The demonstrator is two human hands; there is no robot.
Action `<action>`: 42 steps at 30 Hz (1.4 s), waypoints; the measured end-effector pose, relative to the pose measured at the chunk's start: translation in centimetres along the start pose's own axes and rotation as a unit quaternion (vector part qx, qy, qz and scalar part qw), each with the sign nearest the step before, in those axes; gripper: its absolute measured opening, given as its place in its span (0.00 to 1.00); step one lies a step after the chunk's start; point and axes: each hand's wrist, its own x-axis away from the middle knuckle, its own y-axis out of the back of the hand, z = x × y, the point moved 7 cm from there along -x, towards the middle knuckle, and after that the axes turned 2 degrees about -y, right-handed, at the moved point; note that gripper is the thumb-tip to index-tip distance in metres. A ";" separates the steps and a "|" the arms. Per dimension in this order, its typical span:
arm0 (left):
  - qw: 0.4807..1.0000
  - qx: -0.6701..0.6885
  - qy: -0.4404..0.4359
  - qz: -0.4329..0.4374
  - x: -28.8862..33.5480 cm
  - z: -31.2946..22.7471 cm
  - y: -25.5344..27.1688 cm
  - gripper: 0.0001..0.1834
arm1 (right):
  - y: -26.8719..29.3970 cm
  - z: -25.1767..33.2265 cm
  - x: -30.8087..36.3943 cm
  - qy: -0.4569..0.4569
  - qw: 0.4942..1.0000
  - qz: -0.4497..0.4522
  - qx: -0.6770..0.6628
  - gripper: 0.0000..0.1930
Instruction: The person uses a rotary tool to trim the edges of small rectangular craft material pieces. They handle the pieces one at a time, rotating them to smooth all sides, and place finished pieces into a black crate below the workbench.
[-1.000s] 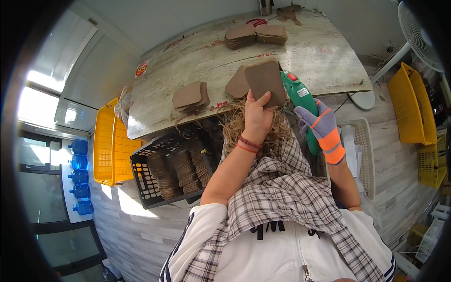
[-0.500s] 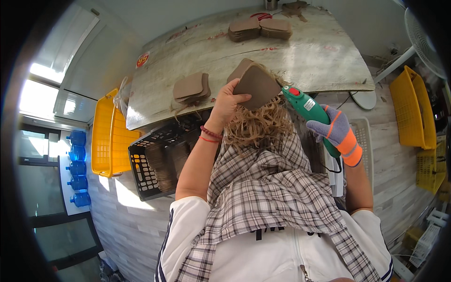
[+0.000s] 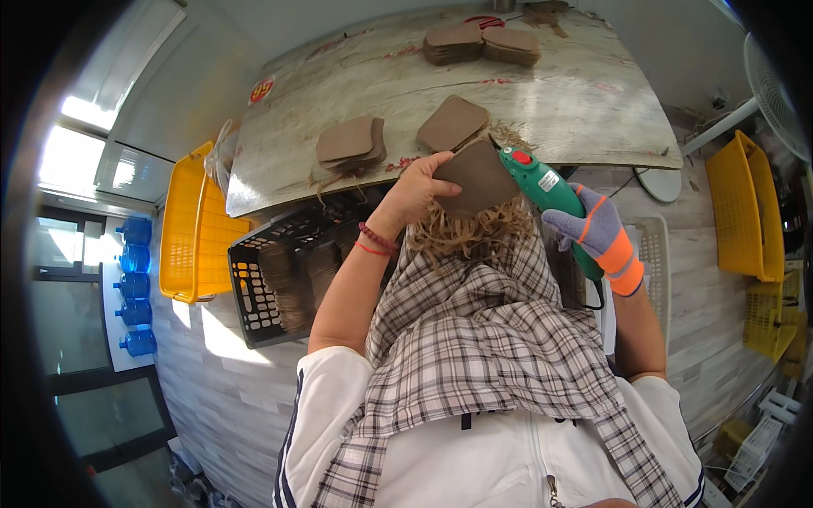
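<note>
My bare left hand (image 3: 426, 188) pinches a brown, round-cornered flat piece (image 3: 479, 178) over my lap. My right hand (image 3: 590, 230), in a grey and orange glove, wraps round a green electric trimmer (image 3: 542, 182) with a red button. The trimmer's tip is at the piece's upper right edge; whether it touches cannot be made out. Just beyond, a similar brown piece (image 3: 455, 123) lies at the table edge. Left of it sits a small stack of brown pieces (image 3: 351, 142). Curled brown trimmings (image 3: 464, 233) heap on my checked apron.
The worn table (image 3: 398, 93) carries two more stacks (image 3: 511, 45) at the back. A black crate (image 3: 254, 292) of brown pieces stands below on the left, beside a yellow basket (image 3: 182, 254). A white basket (image 3: 656, 254) and another yellow basket (image 3: 745, 203) are on the right.
My left hand and its piece have shifted right and slightly down, away from the piece lying on the table. The trimmer's tip now sits nearer the held piece's upper corner.
</note>
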 end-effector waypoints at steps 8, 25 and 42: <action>0.977 -0.214 -0.002 -0.007 0.7 -3.2 0.9 0.18 | -0.3 -0.5 -0.1 -0.013 0.999 0.040 0.017 0.17; 0.989 -0.114 -0.073 -0.057 0.3 -4.5 2.0 0.10 | -0.9 -1.2 -0.1 -0.021 0.995 0.071 0.072 0.21; 0.976 -0.208 -0.025 0.059 -1.7 -3.8 -1.8 0.20 | -2.4 -0.3 -1.9 -0.001 0.999 0.054 0.006 0.20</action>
